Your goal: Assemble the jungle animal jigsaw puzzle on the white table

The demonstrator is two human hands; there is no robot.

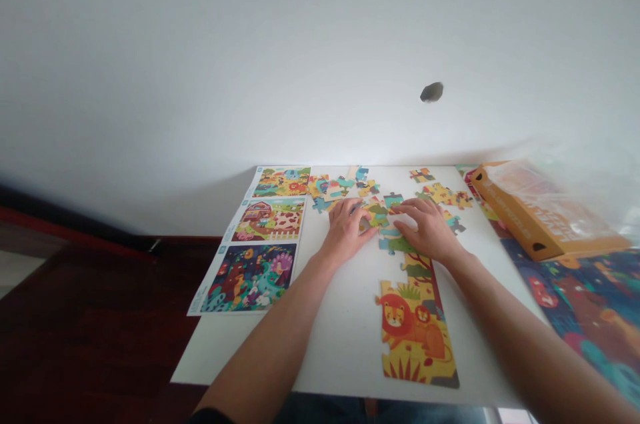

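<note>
My left hand (347, 227) and my right hand (425, 229) lie side by side on a white table (345, 331), fingers bent down onto loose jigsaw pieces (379, 214) between them. The left fingertips press a green and yellow piece; the right hand covers pieces joined to a strip (400, 245). Below the right hand runs a joined-up section with two orange lions (415, 337). Several more loose pieces (333, 187) lie scattered beyond the hands toward the wall.
A reference sheet with three pictures (260, 241) lies at the table's left edge. An orange cardboard box (540, 224) under clear plastic sits at the right, on a finished dark-blue puzzle (585, 304). The white wall (300, 64) stands right behind the table. Dark red floor (90, 337) lies left.
</note>
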